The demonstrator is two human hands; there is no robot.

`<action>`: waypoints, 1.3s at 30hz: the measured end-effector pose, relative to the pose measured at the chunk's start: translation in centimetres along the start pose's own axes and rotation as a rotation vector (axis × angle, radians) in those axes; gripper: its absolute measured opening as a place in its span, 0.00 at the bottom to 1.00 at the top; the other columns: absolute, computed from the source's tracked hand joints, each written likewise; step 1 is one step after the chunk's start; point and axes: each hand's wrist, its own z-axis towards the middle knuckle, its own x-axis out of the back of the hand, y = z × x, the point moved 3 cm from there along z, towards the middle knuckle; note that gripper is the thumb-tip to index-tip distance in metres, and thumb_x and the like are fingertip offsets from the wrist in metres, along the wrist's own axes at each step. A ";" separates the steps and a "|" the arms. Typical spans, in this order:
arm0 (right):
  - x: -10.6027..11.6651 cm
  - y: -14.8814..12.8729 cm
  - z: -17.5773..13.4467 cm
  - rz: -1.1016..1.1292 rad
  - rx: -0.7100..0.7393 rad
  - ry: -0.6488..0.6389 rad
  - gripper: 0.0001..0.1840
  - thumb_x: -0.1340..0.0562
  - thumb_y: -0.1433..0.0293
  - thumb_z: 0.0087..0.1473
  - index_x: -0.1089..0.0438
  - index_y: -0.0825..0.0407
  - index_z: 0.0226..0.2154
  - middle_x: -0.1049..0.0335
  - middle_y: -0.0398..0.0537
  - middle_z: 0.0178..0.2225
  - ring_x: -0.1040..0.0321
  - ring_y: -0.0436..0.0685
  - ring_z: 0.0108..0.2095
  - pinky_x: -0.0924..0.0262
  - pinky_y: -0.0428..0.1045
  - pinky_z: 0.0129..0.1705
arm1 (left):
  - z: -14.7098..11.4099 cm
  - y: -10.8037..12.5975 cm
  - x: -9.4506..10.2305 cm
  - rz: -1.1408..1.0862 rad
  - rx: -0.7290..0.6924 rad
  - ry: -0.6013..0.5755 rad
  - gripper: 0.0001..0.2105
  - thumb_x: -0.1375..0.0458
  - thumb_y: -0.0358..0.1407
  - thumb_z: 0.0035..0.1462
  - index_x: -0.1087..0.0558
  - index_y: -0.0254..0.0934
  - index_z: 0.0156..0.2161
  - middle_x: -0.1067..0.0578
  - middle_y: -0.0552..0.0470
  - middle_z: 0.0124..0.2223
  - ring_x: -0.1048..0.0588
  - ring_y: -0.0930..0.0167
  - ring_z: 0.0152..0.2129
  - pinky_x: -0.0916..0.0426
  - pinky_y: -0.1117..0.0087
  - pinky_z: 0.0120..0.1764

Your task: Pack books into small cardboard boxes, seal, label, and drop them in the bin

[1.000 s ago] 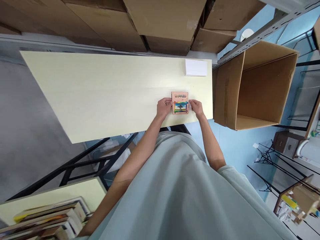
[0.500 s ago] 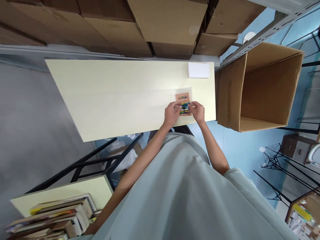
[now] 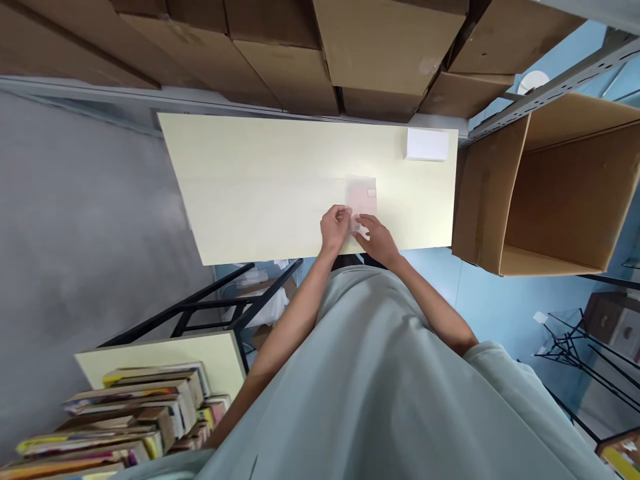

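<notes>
A thin pale pink booklet [image 3: 361, 193] lies on the cream tabletop, with a small whitish patch near its upper right corner. A filmy, see-through layer seems to cover it. At its lower left edge my left hand [image 3: 334, 230] is closed, thumb and fingers pinching the edge. My right hand [image 3: 377, 239] reaches over the lower right part, thumb and fingers apart. Something whitish shows between those fingertips, too blurred to name. Both hands hide the booklet's lower portion.
A white stack of paper or a box [image 3: 427, 145] sits at the table's [image 3: 250, 187] back right. Cardboard boxes [image 3: 385, 47] line the shelf behind. One large open carton [image 3: 493, 193] stands to the right. Several books [image 3: 150, 407] are stacked on a lower surface at left.
The booklet's colourful picture cover no longer shows; a pale pink face is up. My right hand has moved left, nearer my left hand. The view has shifted left.
</notes>
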 end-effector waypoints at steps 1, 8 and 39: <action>-0.3 0.4 0.2 -0.029 -0.018 -0.005 0.23 0.38 0.65 0.70 0.28 0.48 0.65 0.34 0.56 0.71 0.29 0.64 0.64 0.28 0.60 0.65 | 0.5 -0.5 0.3 0.048 0.004 0.015 0.08 0.40 0.40 0.65 0.23 0.40 0.38 0.18 0.49 0.38 0.20 0.64 0.39 0.27 0.66 0.46; -2.1 2.6 1.9 -0.142 -0.075 -0.062 0.26 0.37 0.67 0.69 0.29 0.53 0.66 0.41 0.60 0.75 0.40 0.67 0.74 0.42 0.63 0.75 | 1.4 -1.7 0.5 0.269 -0.025 0.134 0.09 0.42 0.40 0.66 0.21 0.42 0.38 0.16 0.45 0.40 0.21 0.59 0.40 0.30 0.59 0.51; 23.4 -17.0 10.8 -0.315 0.392 0.535 0.23 0.43 0.67 0.71 0.27 0.55 0.64 0.29 0.63 0.67 0.32 0.68 0.68 0.39 0.61 0.72 | 3.3 30.3 4.2 0.201 -0.760 0.251 0.11 0.42 0.32 0.67 0.25 0.43 0.52 0.21 0.42 0.52 0.20 0.57 0.50 0.25 0.56 0.56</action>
